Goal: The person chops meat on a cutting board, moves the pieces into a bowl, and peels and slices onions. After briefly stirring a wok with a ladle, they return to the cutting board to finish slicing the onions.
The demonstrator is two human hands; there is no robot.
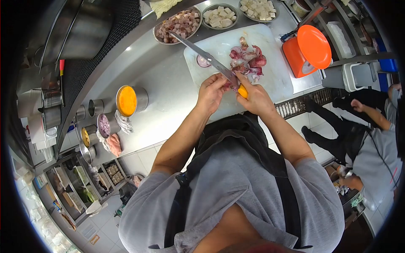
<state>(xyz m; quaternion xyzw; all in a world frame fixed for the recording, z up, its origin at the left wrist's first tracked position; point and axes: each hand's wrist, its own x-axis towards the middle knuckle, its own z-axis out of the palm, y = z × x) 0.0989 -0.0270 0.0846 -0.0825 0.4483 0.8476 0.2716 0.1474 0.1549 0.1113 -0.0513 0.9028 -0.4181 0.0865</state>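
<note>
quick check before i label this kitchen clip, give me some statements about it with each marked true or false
1. The right hand grips the knife. True.
2. The knife has a black handle. False: the handle is yellow.
3. In the picture, the orange scale is right of the cutting board. True.
4. The left hand is resting on the orange scale. False: the left hand is close to the knife.
5. Red onion pieces lie on the cutting board. True.
</note>
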